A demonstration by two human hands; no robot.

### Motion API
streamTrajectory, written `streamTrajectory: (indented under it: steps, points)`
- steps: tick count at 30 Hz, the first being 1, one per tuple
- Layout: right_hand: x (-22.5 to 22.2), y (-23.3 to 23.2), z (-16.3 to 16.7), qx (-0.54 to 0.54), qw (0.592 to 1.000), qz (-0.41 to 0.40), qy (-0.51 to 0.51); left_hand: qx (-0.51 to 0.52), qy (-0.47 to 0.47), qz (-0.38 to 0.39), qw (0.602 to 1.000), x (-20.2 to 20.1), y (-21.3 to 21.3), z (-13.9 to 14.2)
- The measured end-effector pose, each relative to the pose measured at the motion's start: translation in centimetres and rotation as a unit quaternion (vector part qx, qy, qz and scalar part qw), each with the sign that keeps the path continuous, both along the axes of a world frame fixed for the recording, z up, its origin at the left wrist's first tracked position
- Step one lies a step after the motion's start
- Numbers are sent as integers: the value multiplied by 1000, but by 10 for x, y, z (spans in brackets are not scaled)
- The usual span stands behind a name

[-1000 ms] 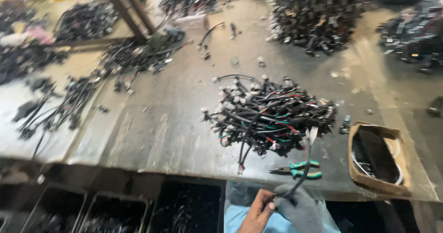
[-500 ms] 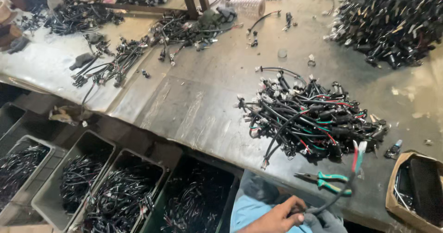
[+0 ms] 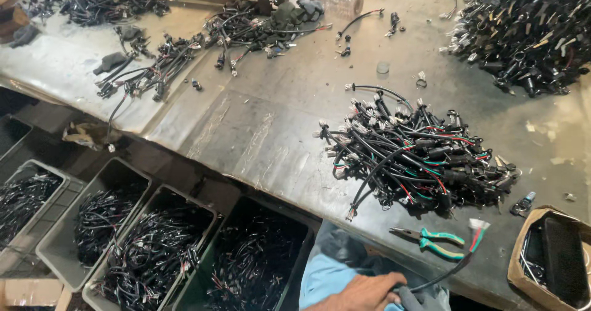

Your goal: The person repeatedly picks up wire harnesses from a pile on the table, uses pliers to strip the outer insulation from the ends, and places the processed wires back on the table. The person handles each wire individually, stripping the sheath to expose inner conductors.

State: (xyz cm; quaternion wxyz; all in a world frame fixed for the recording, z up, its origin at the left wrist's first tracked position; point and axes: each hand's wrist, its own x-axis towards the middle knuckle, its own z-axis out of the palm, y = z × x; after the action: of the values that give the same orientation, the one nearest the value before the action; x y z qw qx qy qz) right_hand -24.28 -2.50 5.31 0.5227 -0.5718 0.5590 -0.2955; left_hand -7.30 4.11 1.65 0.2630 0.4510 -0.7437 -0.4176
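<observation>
At the bottom edge, my bare left hand (image 3: 363,294) and my grey-gloved right hand (image 3: 423,298) meet over my lap, both closed on one black cable (image 3: 444,274). The cable rises to the right and ends in a white connector with red and green wires (image 3: 477,228). Green-handled pliers (image 3: 431,240) lie on the metal table (image 3: 246,132) just above my hands. Beyond them sits a tangled pile of black cables with white plugs (image 3: 418,157).
A cardboard box (image 3: 523,268) with dark parts stands at the lower right. A big heap of black parts (image 3: 523,28) fills the far right. Cable bundles (image 3: 160,64) lie at the far left. Several grey bins of cables (image 3: 154,249) stand below the table's front edge.
My view has swung left and down, bringing the bins under the table into sight. My hands stay low with the cable, whose connector end now sits lower, beside the pliers.
</observation>
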Motion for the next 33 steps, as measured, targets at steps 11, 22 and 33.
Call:
streamTrajectory:
  steps: [11,22,33]
  points:
    - [-14,-22,35,-89,984,79,130,119,271,108,949,35,-51,14]
    - [-1,-25,4,-68,998,12,11,40,305,52,950,37,-26,29]
    - [-20,34,-42,-506,777,67,370,-29,96,104,989,16,-1,33]
